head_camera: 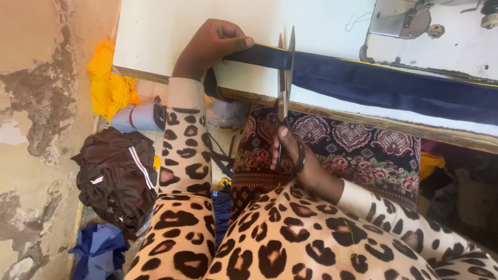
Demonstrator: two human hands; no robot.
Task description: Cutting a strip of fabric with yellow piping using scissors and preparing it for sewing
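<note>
Item: left hand (210,46), closed on the free end of a navy fabric strip (373,85), thumb pressing it onto the white tabletop (155,31); the strip runs away from this hand across the table toward the sewing machine base (415,21), a thin yellow edge along its far side

Item: right hand (301,163), fingers through the handles of scissors (286,78), held just below the table edge; blades point up and away from this hand, slightly parted, straddling the strip close beside the left thumb

Risk: blades sit near the left thumb, so a closing cut could nick it if that hand creeps inward

Risk: the strip looks taut only on the held side; slack toward the machine could let it skew and cut crooked

Nearby: patterned skirt (363,150) under the right hand; brown garment (116,176), yellow cloth (109,83) beyond the left forearm
</note>
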